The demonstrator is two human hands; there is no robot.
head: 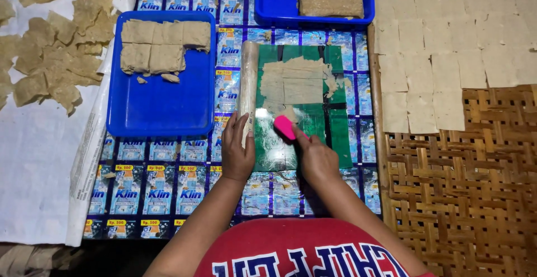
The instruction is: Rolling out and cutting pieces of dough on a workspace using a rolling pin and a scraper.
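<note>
My left hand [237,151] rests with fingers spread on the near end of a pale rolling pin [248,81] and the left edge of a green board [333,125]. My right hand [314,157] grips a small pink scraper [284,126], its edge on the board. A thin flattened sheet of beige dough [294,84] lies on the far half of the board, scored into squares.
A blue tray [159,109] at left holds several folded dough slabs [162,48]. A second blue tray [279,3] at the back holds a dough block. Square dough sheets [442,48] lie on a woven bamboo mat [470,182] at right. Dried pieces [50,53] are on white sheeting at left.
</note>
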